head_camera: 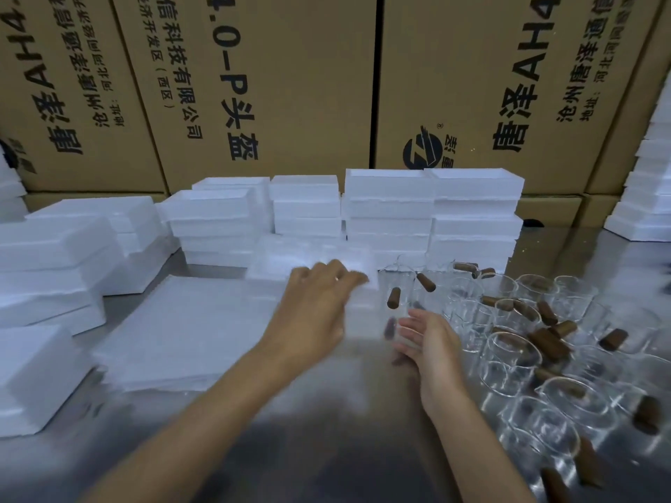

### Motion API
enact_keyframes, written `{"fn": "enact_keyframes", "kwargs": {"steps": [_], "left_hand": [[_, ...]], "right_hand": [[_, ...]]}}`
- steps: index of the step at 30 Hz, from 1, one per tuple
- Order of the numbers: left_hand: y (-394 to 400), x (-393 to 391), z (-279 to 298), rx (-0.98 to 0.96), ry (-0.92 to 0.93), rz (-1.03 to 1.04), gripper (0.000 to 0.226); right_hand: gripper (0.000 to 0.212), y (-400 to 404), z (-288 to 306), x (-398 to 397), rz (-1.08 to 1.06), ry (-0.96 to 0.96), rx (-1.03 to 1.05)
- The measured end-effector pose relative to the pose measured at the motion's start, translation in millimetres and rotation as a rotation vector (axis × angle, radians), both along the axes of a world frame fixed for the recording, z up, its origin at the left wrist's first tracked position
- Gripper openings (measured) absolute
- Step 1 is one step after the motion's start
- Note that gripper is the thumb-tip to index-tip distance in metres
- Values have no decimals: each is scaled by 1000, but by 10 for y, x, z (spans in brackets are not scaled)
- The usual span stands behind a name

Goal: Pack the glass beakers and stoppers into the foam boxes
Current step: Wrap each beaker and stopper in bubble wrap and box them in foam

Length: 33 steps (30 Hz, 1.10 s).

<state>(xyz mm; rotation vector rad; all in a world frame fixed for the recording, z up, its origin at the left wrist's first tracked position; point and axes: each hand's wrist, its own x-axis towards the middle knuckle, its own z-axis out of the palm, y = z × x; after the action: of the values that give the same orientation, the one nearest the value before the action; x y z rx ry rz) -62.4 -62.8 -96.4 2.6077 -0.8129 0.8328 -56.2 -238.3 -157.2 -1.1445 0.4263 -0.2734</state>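
Observation:
My left hand (pixel 319 295) grips a white foam box (pixel 312 263) at mid-table, fingers curled over its near right corner; the picture is blurred there. My right hand (pixel 425 339) is closed around a clear glass beaker (pixel 403 334) with a brown stopper (pixel 390 326) in it, just right of that box. Several more glass beakers (pixel 515 353) crowd the right side of the metal table. Brown stoppers (pixel 548 343) lie in and among them.
Stacks of white foam boxes (pixel 432 212) line the back of the table (pixel 326 448) and its left side (pixel 51 270). A flat foam sheet (pixel 188 332) lies front left. Large printed cardboard cartons (pixel 290 85) form a wall behind.

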Motion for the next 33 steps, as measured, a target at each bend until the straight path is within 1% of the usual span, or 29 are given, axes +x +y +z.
{"fn": "enact_keyframes", "kwargs": {"steps": [2,5,8,9,10,12,14,15,18,20,22,24,25,27,29,33], "left_hand": [[-200,-197,-200,44,55,-33,58],[-397,-323,-403,81,149,-74,51],[-416,-347,-510,10,320,-115,39],[-403,-358,-534,-22,346,-133,36],[-382,-369,-544,-59,338,-141,33],[-299,-356,-514,-161,243,-122,28],[-118,-251,-425,-276,133,-40,24],[13,-183,-374,-327,95,33,26],[490,-9,-290,-449,111,272,31],[788,66,-305,-509,174,389,27],[1006,119,-313,-599,299,457,18],[1123,161,-290,-655,460,457,12],[1147,174,-281,-635,524,447,15],[1144,173,-275,-523,576,457,22],[1101,159,-286,-434,554,485,22],[1042,155,-302,-339,499,519,12]], "right_hand": [[25,-73,46,-42,-21,26,26],[20,-168,95,-130,-40,61,62],[20,-226,104,-186,-34,107,74],[21,-229,101,-191,-38,122,62],[21,-226,95,-191,-42,134,37],[19,-218,87,-184,-46,140,-43],[16,-209,79,-182,-50,146,-146],[15,-205,77,-182,-55,147,-210],[12,-192,91,-204,-91,105,-425],[9,-184,102,-204,-106,41,-535],[10,-190,125,-156,-115,6,-609],[7,-201,167,-20,-113,31,-636],[5,-198,191,67,-96,66,-638],[11,-173,209,261,-6,146,-664],[20,-135,197,427,73,223,-719],[60,-166,198,719,111,288,-708]]}}
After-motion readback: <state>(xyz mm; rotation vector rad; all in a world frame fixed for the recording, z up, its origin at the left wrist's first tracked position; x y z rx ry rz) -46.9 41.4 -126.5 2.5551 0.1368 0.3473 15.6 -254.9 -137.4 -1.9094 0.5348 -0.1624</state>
